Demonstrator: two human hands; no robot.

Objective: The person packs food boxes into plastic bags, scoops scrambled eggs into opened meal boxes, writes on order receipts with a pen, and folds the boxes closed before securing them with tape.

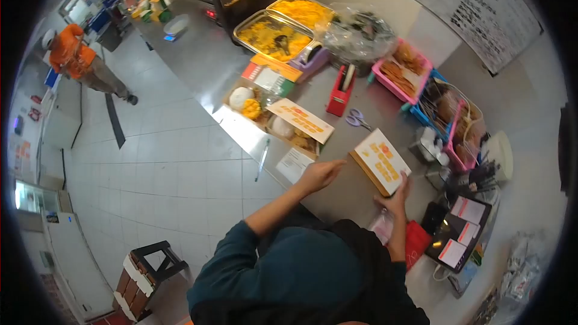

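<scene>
My right hand [395, 197] grips the near right end of a closed white box [382, 161] with orange print, on the steel counter. To the left of that box, my left hand [323, 176] hovers with its fingers curled together; whether it holds anything is too small to tell. Just beyond the left hand, a box with a raised printed lid [301, 119] shows food inside. Another open box behind it holds white rice [241, 97] and something yellow. Purple scissors [357, 118] lie between the boxes, near a red tape dispenser [341, 89].
Two metal trays of yellow food [274, 37] stand at the back. Pink baskets [402, 72], a tablet with labels [460, 230] and a red packet [416, 244] are at the right. A pen [262, 159] lies at the counter edge. A person in orange [73, 54] stands far left.
</scene>
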